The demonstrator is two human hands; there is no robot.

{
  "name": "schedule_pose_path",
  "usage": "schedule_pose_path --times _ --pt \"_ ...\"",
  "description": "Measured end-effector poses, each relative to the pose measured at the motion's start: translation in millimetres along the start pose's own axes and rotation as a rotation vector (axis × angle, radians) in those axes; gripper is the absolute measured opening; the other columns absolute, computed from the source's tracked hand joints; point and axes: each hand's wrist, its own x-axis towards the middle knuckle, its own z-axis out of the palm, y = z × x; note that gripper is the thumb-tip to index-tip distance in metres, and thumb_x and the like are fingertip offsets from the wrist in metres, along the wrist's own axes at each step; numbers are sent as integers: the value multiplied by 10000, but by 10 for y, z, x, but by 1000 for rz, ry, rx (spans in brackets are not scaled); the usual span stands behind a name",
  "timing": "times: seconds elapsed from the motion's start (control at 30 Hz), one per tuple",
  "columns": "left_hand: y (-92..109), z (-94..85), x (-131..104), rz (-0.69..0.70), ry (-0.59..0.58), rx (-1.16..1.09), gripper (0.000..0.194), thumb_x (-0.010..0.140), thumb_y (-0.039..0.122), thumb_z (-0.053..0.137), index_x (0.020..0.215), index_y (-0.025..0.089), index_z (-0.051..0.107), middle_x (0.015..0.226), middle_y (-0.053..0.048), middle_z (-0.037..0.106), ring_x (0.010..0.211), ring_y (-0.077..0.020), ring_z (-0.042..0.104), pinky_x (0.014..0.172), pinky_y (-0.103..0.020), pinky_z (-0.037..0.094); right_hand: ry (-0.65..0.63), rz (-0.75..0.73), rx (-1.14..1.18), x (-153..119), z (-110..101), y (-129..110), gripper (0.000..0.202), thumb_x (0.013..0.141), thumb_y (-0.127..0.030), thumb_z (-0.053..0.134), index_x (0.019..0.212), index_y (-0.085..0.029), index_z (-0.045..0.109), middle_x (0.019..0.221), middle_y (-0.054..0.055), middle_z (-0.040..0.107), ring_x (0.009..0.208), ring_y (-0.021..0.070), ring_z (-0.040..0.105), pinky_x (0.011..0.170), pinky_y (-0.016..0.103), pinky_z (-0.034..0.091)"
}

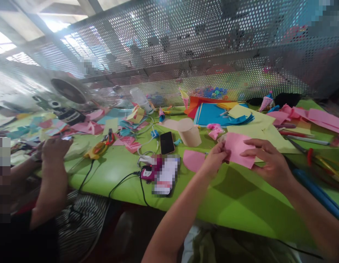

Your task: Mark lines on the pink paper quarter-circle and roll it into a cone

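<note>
In the head view, the pink sheet was between the two hands, raised a little over the green worktop. The left hand was closed narrow, and it pinched the left edge of the sheet. The right hand had its fingers curved and apart over the right part; whether the thumb pressed from behind, I could not tell. Just beside the left hand was a pink rounded piece on the worktop, and beyond this hand were a pale paper cup and a crumpled pink piece.

The sheet looked like paper, so it was probably very light, flexible and easy to crease or tear. I judged its edges and corners the best places to hold, with soft fingertips; a strong pull from both sides could damage it, while slipping seemed a small risk.
</note>
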Motion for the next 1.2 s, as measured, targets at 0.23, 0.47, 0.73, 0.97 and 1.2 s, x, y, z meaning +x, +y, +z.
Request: schedule_pose_path --times 0.23,0.47,0.73,0.97,1.2 --pt "-68 -33 43 122 12 222 352 890 236 702 1232 159 709 845 -6 650 632 -85 525 570 -213 354 59 78 36 42 -7 38 69 945 -237 729 985 -292 740 1267 75 677 1198 291 679 960 460 561" --pt "57 5 -18 -79 -89 -68 577 993 655 566 1169 126 713 896 -77 715 687 -144 694 588 -228 455 216 220 53 38 15 36 77 945 -286 749 911 -264 684 1174 73 721 1101 277 709 941 452 557" --pt "36 34 -19 -109 4 -209 312 803 211 833 1072 142 691 875 -22 665 683 -110 652 611 -222 504 90 105 32 2 19 25 119 923 -233 745 1022 -297 751 1324 91 682 1233 321 677 975 508 572" --pt "23 35 -9 -10 -37 -5 320 808 158 776 1124 142 732 935 -37 694 742 -103 612 666 -203 511 -20 93 65 17 58 25 109 937 -310 751 1000 -361 823 1435 53 648 1345 336 612 1067 557 546" --pt "35 17 -11 -12 -104 12 407 829 261 820 1209 148 727 1059 -92 756 818 -172 733 744 -277 592 58 174 148 68 27 -15 49 938 -334 766 918 -292 781 1240 70 731 1193 280 702 1015 477 572"
